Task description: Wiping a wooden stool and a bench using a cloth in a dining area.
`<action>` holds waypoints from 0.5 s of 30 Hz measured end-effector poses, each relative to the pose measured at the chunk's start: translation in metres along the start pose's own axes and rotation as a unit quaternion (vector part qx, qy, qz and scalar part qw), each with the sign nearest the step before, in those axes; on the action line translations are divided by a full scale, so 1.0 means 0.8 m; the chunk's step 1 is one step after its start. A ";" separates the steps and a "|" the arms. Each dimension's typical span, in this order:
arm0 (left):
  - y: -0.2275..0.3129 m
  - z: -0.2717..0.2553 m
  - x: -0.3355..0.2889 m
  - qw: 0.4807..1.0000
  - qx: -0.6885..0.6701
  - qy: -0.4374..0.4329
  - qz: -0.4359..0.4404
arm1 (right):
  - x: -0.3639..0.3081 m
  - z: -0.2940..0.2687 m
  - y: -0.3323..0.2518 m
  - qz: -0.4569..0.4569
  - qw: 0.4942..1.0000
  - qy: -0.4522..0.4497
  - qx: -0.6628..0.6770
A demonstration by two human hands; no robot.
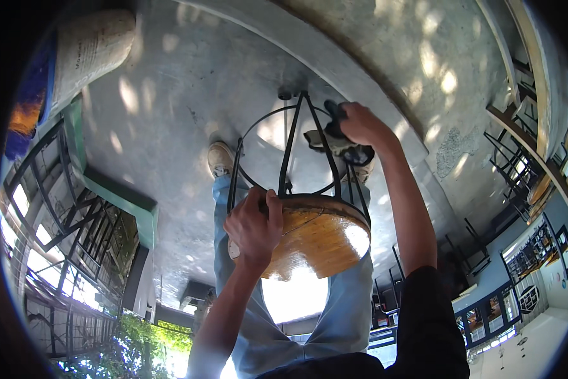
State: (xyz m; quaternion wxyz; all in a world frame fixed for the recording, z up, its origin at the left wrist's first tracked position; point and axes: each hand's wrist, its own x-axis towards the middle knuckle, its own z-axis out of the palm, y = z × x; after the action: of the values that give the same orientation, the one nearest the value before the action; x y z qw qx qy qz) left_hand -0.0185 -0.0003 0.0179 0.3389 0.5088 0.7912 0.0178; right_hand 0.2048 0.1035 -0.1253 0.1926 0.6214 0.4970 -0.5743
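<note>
We hold a stool (315,203).
Our left hand (253,226) bends its fingers over the seat's (312,234) left edge; our right hand's (360,124) curl around a dark bundle (344,144).

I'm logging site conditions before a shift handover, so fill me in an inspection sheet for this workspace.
Surface: grey floor, dappled with light.
Job's things: stool, tipped so its wooden seat faces the person, black legs pointing away; dark-and-beige bundle beside the legs, kind unclear.
Clutter: large pale object at upper left, kind unclear.
Hands: left hand grips the seat's edge; right hand holds the bundle.
Cables: nothing seen.
Surroundings: green frame at left; dark-legged furniture at right.
</note>
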 end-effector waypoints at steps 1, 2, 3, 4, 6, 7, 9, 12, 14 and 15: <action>-0.002 0.002 -0.001 1.000 0.001 0.007 0.010 | 0.011 -0.010 0.004 0.013 0.997 0.056 0.042; -0.005 0.001 -0.001 1.000 0.006 0.016 0.020 | 0.027 -0.008 0.005 -0.012 0.993 0.099 0.068; -0.004 0.000 0.000 1.000 0.006 0.016 0.020 | 0.052 -0.003 0.012 -0.035 0.991 0.091 0.093; -0.003 -0.001 0.000 1.000 0.010 0.010 0.019 | 0.084 0.012 0.021 -0.059 0.988 0.079 0.119; 0.002 0.001 0.003 1.000 0.009 0.001 0.019 | 0.143 0.049 0.030 -0.055 0.998 0.033 -0.005; 0.001 -0.002 0.003 1.000 0.009 -0.008 0.015 | 0.162 0.076 0.021 -0.037 0.997 0.002 -0.067; 0.005 0.003 0.004 1.000 -0.002 -0.021 0.017 | 0.204 0.106 0.041 -0.024 0.996 0.004 -0.083; 0.005 0.003 0.003 0.999 -0.015 -0.024 0.020 | 0.235 0.106 0.050 0.007 0.998 -0.017 -0.062; 0.006 0.006 0.002 0.999 -0.029 -0.032 0.019 | 0.243 0.097 0.060 0.008 0.998 -0.031 -0.049; -0.002 0.001 0.000 0.999 -0.017 -0.033 0.014 | 0.234 0.111 0.044 0.002 0.998 -0.040 -0.042</action>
State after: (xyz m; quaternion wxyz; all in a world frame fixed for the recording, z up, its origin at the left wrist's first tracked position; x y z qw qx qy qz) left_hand -0.0189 -0.0015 0.0168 0.3730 0.5141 0.7722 0.0195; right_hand 0.1592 0.0911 -0.3302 0.2390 0.5905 0.5114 -0.5767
